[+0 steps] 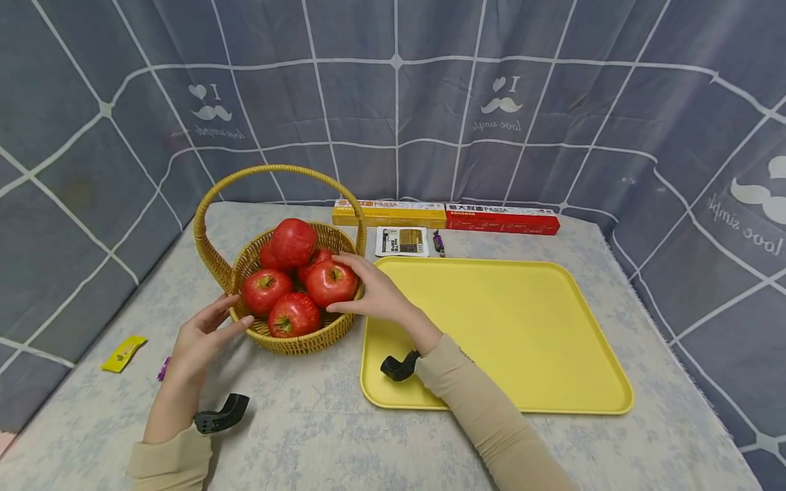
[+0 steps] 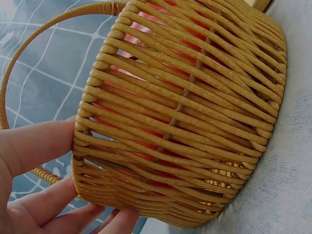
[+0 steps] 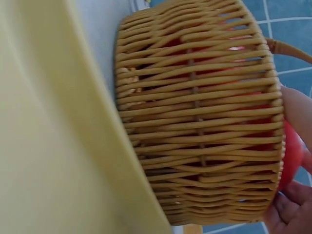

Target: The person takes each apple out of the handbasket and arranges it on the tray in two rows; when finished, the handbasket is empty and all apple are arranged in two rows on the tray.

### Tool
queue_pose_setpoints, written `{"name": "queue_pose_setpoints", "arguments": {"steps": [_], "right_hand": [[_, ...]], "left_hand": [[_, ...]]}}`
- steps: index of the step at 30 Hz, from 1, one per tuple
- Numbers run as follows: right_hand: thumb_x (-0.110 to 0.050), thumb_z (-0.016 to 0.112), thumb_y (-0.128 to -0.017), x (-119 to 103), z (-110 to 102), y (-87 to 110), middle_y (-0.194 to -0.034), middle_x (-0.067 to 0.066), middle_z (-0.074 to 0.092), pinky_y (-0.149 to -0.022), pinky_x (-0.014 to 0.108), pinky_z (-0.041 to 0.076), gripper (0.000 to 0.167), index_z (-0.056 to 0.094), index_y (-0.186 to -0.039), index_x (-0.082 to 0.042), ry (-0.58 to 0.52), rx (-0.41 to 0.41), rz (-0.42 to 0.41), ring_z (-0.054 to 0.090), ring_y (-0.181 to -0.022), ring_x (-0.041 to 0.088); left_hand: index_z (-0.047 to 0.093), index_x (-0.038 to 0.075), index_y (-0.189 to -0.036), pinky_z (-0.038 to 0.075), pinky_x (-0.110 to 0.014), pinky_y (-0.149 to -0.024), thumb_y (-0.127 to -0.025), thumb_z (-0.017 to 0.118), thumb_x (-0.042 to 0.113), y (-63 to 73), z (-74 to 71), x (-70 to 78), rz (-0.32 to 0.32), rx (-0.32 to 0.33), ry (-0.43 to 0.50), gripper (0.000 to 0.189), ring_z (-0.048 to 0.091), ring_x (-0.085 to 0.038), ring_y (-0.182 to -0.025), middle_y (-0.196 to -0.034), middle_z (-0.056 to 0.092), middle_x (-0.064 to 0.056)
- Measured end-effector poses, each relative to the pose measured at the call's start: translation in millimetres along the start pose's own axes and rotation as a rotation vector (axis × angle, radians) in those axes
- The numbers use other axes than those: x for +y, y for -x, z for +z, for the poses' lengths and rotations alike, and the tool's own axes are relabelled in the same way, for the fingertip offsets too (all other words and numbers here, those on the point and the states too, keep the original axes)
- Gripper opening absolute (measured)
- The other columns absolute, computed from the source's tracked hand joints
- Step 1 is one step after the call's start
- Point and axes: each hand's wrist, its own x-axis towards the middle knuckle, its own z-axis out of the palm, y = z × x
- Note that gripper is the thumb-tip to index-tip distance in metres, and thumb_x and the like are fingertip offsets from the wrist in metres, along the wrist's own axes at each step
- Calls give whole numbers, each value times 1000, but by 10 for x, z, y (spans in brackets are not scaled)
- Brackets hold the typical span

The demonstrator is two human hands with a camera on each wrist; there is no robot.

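A woven wicker basket (image 1: 295, 346) with a tall arched handle (image 1: 279, 168) holds several red apples (image 1: 295, 316). My left hand (image 1: 199, 337) holds the basket's near left rim; in the left wrist view its thumb is at the rim and fingertips (image 2: 124, 219) lie along the woven wall. Over the basket's right side, my right hand (image 1: 381, 293) grips a red apple (image 1: 331, 283), thumb at the near side and fingers over the far side. The right wrist view shows this apple (image 3: 291, 151) above the rim, partly hidden by the weave.
A yellow tray (image 1: 491, 327) lies right of the basket. Behind stand a yellow pasta box (image 1: 389, 217) and a red pasta box (image 1: 500, 221), with a small white packet (image 1: 402, 242) and a purple-wrapped candy (image 1: 439, 243) before them. A yellow packet (image 1: 124, 353) lies far left, near a purple wrapper (image 1: 163, 369).
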Motion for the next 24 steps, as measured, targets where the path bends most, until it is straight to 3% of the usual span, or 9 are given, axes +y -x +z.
{"name": "queue_pose_setpoints", "arguments": {"steps": [7,14,19,24], "right_hand": [[-40,80,-73,14,94,-18,-137,3,47,-97,33,41,80,44,-139,-15,54,75,-13,44,-123,18],[-37,84,-68,-12,152,-6,-130,3,49,-92,33,44,74,52,-132,-15,70,179,-26,45,-118,18],[-33,85,-66,-42,101,45,-128,3,47,-89,34,46,72,53,-129,-17,-5,278,-71,44,-116,17],[-24,85,-63,-34,-54,68,-125,6,46,-90,35,46,71,53,-126,-14,-101,455,-167,44,-115,18]], "left_hand": [[38,17,-145,20,-43,-111,-87,68,33,-14,14,9,-38,29,33,67,19,-24,-140,-156,14,1],[38,15,-145,23,-43,-110,-87,68,33,-28,18,11,-24,35,7,68,21,-25,-139,-156,16,-1],[38,12,-145,22,-47,-109,-87,68,32,-39,19,-1,-10,36,7,69,21,-27,-139,-156,15,-3],[37,11,-145,25,-46,-109,-87,68,34,-30,18,4,-12,40,-17,69,22,-28,-139,-156,15,-4]]}}
